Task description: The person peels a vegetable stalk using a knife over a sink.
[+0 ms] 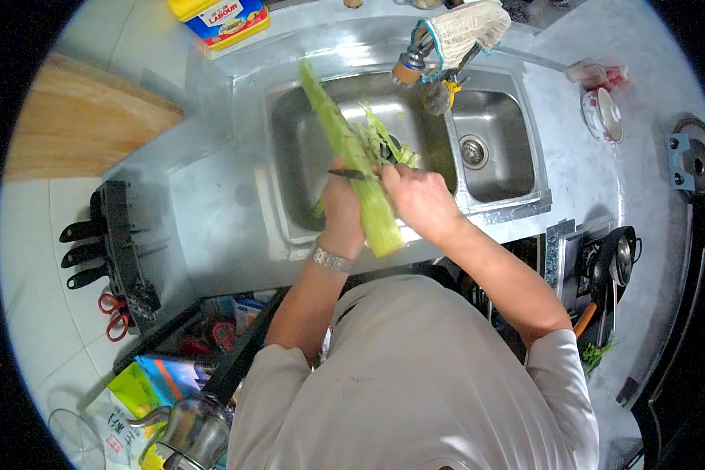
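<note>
A long pale-green vegetable stalk (338, 133), which looks like celtuce, slants over the large sink basin (284, 157). My left hand (341, 205) is closed round its lower half from the left side. In my closed right hand (423, 200) is a small knife (348, 173), its dark blade lying across the stalk and pointing left; the handle is hidden by the fingers. Green peelings (382, 135) hang or lie beside the stalk, just beyond my right hand; I cannot tell which are still attached.
A smaller basin (493, 125) adjoins on the right, below a faucet (410, 66) with a cloth glove (470, 33) over it. A knife rack (117, 235) and red scissors (116, 317) are at left. A yellow jug (223, 19), wooden board (86, 117) and enamel bowl (601, 116) surround the sink.
</note>
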`<control>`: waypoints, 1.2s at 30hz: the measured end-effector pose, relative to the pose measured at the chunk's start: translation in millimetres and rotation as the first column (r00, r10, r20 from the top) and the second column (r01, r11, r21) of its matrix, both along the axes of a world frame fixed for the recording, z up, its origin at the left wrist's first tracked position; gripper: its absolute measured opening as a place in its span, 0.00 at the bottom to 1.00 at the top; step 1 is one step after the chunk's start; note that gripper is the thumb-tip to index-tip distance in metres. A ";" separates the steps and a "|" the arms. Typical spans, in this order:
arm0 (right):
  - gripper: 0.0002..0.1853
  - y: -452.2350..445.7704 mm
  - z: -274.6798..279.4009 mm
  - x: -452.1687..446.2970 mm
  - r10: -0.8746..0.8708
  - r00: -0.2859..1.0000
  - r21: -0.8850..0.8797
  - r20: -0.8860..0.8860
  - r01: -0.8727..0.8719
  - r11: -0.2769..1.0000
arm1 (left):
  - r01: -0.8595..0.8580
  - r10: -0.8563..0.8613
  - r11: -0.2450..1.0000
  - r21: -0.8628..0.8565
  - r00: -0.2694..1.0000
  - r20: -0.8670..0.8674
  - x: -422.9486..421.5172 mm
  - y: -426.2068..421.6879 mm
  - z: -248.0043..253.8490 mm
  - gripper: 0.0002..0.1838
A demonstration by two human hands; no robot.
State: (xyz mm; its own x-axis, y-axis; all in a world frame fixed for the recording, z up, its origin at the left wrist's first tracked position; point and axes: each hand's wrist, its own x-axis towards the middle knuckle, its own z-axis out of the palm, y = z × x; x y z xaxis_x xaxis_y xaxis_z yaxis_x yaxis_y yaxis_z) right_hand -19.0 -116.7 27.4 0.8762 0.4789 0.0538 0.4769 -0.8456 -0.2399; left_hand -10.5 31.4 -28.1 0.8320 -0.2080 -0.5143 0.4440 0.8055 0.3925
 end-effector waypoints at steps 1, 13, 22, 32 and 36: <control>0.10 -0.5 1.6 1.4 0.003 1.000 -0.001 0.008 -0.003 1.000 | 0.023 -0.023 1.000 0.002 1.000 0.011 2.1 1.3 2.8 0.21; 0.34 -0.9 16.3 -5.1 0.084 0.996 0.070 -0.026 -0.082 0.994 | -0.018 0.026 0.992 0.122 0.998 -0.058 0.5 -5.6 21.1 0.21; 0.30 -44.5 -67.4 40.6 -0.278 0.954 0.264 -0.116 0.300 0.917 | 0.160 -0.160 0.984 0.072 0.987 -0.014 -12.5 7.9 26.5 0.25; 0.14 -58.5 -94.4 29.6 -0.328 0.630 0.050 -0.704 0.505 0.862 | 0.136 -0.133 0.973 0.189 0.991 -0.027 -6.6 13.5 14.7 0.23; 0.17 -49.4 -66.7 26.8 -0.372 0.815 0.129 -0.444 0.469 0.874 | 0.113 -0.094 0.977 0.181 0.989 -0.112 -5.5 14.5 1.2 0.23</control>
